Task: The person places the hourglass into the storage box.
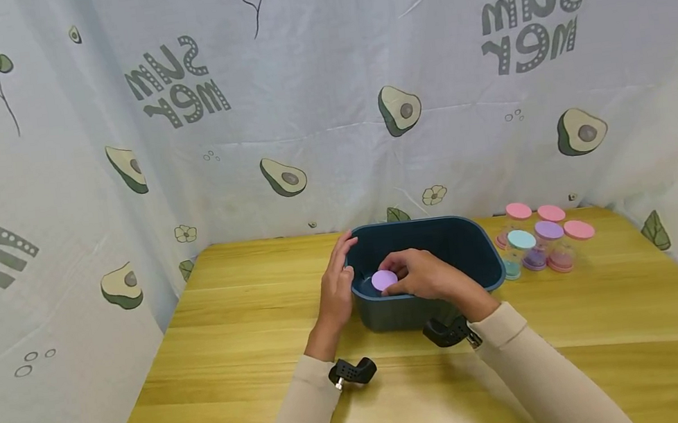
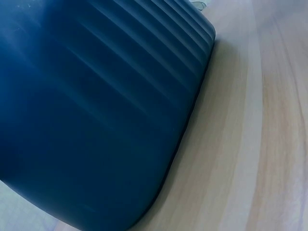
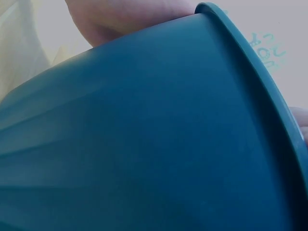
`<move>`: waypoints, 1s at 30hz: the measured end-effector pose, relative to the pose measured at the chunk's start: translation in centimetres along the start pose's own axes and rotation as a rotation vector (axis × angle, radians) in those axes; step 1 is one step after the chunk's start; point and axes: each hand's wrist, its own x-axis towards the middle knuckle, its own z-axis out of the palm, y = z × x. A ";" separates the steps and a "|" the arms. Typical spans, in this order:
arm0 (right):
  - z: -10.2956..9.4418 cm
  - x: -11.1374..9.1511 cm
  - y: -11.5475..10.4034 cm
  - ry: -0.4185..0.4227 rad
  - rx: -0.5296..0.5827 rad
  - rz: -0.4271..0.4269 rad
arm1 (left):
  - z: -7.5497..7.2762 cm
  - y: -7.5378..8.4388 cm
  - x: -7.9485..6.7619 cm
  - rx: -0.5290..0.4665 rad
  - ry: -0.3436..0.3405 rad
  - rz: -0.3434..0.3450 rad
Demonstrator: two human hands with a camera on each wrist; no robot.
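Note:
A dark blue-green plastic bin [image 1: 397, 313] stands on the wooden table. Inside its left part, my right hand [image 1: 424, 275] pinches a small purple-lidded jar [image 1: 384, 279] between thumb and fingers; only the round lid shows, and what lies below it is hidden by the bin's front wall. My left hand [image 1: 337, 292] rests against the bin's left end, its fingers reaching up along the rim. The bin's ribbed outer wall [image 2: 110, 96] fills most of the left wrist view. The right wrist view shows the wall and rim too, with part of a hand behind.
Right of the bin stands a group of several small clear jars with pink, purple and teal lids, such as the teal-lidded jar [image 1: 521, 241] and a pink-lidded jar [image 1: 578, 231]. A printed curtain [image 1: 333, 100] hangs behind the wooden table [image 1: 240, 390] and along its sides.

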 end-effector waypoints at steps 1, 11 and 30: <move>0.0 0.0 0.0 -0.002 0.001 0.002 | 0.0 0.0 0.0 -0.001 0.000 -0.004; 0.0 0.0 -0.3 -0.014 -0.004 -0.001 | -0.1 0.2 0.0 0.007 0.000 -0.014; 0.2 -0.1 -0.3 -0.002 -0.003 0.023 | -0.1 0.2 -0.1 -0.002 0.000 -0.006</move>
